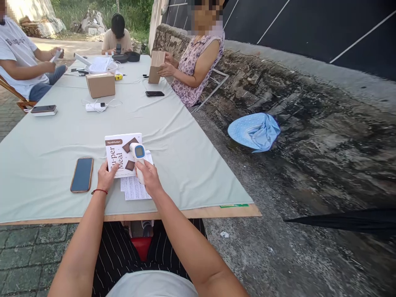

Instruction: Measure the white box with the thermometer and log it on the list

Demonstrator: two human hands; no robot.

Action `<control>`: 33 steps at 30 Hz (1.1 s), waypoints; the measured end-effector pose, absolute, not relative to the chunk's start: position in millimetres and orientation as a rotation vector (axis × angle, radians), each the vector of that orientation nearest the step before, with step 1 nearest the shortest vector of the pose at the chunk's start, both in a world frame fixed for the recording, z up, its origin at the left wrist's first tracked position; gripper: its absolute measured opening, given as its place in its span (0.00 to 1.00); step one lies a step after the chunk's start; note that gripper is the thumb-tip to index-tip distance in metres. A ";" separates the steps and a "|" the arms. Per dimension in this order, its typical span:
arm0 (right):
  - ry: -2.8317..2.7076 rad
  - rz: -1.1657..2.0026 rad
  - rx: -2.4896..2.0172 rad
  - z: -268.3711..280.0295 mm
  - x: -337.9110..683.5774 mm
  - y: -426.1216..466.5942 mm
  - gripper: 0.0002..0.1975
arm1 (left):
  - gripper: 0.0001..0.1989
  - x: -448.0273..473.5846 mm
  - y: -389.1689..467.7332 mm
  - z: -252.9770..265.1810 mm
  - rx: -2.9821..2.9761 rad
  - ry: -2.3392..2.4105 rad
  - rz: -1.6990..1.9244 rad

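Near the front edge of the desk [192,173], the left fingers [113,170] grip the white box [123,156], best kept steady, while the right fingers [142,166] clasp the thermometer [138,153].

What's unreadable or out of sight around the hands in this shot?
All in the head view:
- Reading on the infrared thermometer: screen too small to read.
- Part of its handle: covered by the right hand.
- Start of the large title on the NutriMotion box: behind the left hand.
- Text on the printed sheet: too small; its upper part lies under the box.
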State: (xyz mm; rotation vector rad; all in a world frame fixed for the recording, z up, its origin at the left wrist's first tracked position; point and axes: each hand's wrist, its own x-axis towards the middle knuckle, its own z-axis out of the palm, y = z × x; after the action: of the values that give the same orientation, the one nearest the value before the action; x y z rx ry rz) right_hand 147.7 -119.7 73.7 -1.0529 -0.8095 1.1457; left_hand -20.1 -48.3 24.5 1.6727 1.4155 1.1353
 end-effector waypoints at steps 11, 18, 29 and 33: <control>-0.748 1.109 -1.014 64.8 129.9 -114.6 0.19 | 0.29 -20.7 -50.4 25.2 1.660 1.398 1.134; -0.773 1.105 -1.022 66.6 130.9 -114.2 0.19 | 0.29 -21.4 -49.8 24.4 1.651 1.409 1.134; -0.736 1.113 -1.011 66.1 128.2 -111.6 0.18 | 0.30 -22.9 -49.6 21.5 1.626 1.366 1.129; -0.725 1.131 -0.994 67.7 127.2 -111.2 0.17 | 0.31 -22.9 -49.8 22.2 1.603 1.354 1.142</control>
State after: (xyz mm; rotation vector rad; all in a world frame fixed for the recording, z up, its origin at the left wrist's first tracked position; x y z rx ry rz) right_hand 127.2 -111.2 67.7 -0.9939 -0.7247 1.1308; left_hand -22.9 -49.8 22.2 1.6033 1.3538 1.1419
